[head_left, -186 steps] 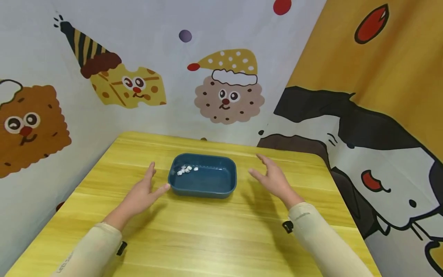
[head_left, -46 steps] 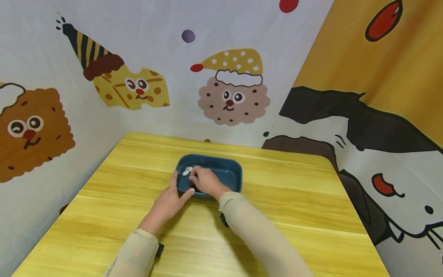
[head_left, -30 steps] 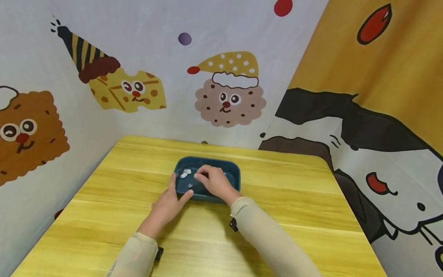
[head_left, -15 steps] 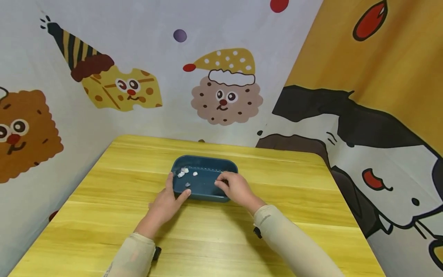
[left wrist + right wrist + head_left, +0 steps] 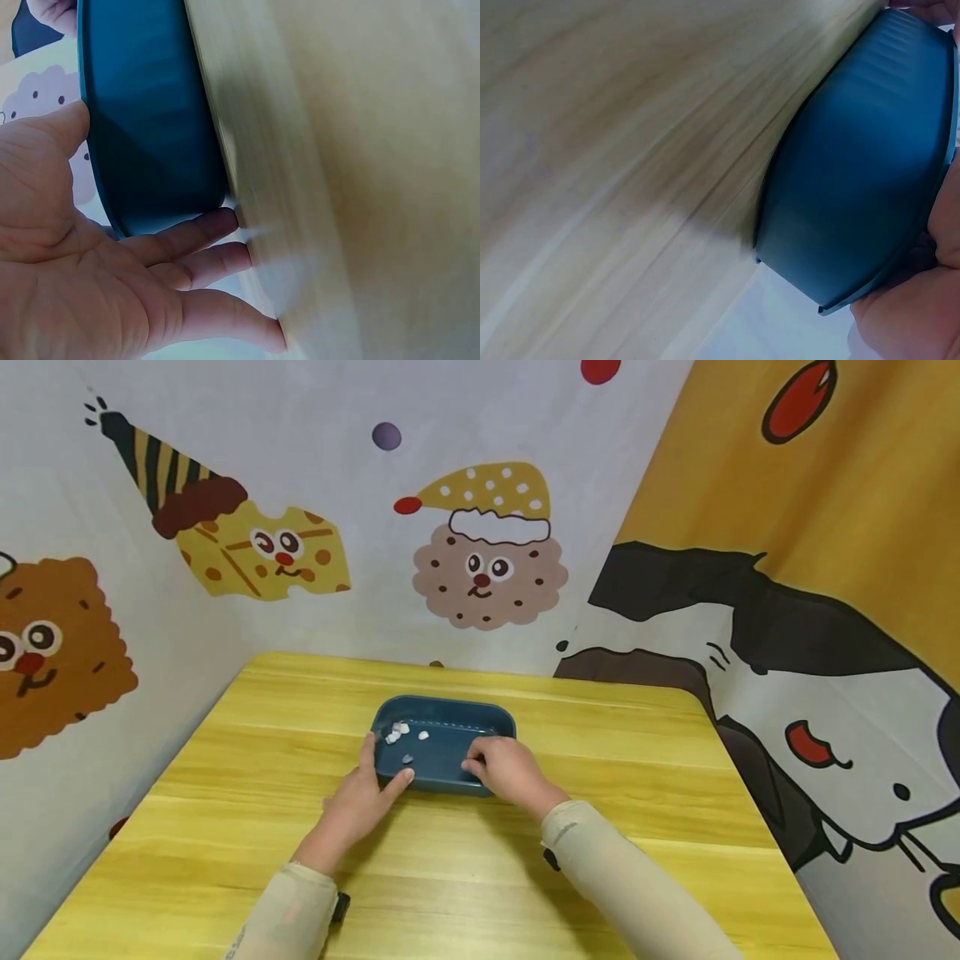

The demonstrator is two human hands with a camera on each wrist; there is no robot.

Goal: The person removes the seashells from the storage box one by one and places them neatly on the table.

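A dark blue rectangular tray point(image 5: 446, 782) stands on the table. At its left end lie several small white pebble-like pieces point(image 5: 396, 733) in a cluster. One white piece point(image 5: 423, 736) lies apart, and a greyish piece point(image 5: 407, 760) is near the front wall. My left hand point(image 5: 351, 808) is spread round the front left corner, thumb at the rim. In the left wrist view its fingers point(image 5: 187, 234) extend fairly straight past the tray's end. My right hand point(image 5: 517, 770) reaches over the front right corner, fingers curled and tips together inside; anything between them is hidden.
The yellow wood-grain table point(image 5: 450, 877) carries the tray near its far side. Behind it hangs a white cloth point(image 5: 315, 427) with cartoon prints, and to the right an orange printed cloth point(image 5: 720, 460). Both sleeves point(image 5: 300, 902) come in from the front edge.
Both hands came from beside the tray to it. My right hand moved from the cluster to the tray's right end; the greyish piece and one white piece now lie apart. My left hand stays put.
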